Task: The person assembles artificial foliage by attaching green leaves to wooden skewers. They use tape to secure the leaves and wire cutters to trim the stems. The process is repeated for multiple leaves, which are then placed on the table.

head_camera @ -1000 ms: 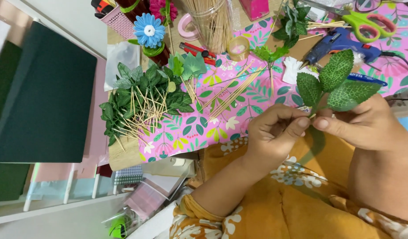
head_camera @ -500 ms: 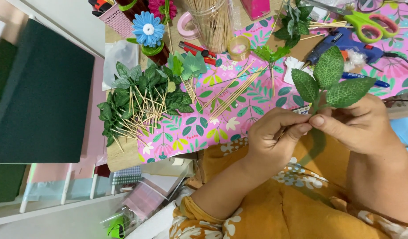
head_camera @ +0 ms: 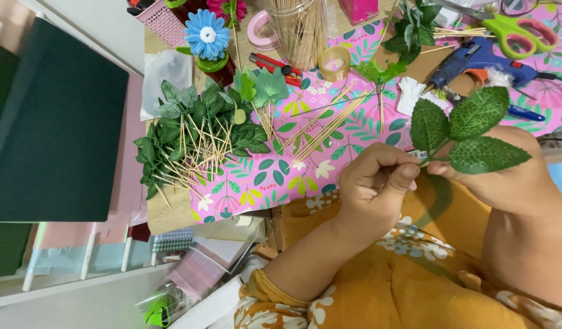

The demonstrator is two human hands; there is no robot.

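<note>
Pinching three-leaved green sprig [head_camera: 467, 125], both hands [head_camera: 378, 183]

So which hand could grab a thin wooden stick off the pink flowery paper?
Probably left: the left hand lies nearer the thin wooden sticks; the right hand holds the green three-leaf sprig.

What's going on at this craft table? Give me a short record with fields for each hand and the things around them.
left hand: pinches the base of the leaf sprig's stem
right hand: holds the leaf sprig, three green fabric leaves
table cover: pink, floral print
pile: green leaves fixed on wooden sticks
loose sticks: lying on the cover
glue gun: blue, beyond the hands
scissors: green handles
</note>
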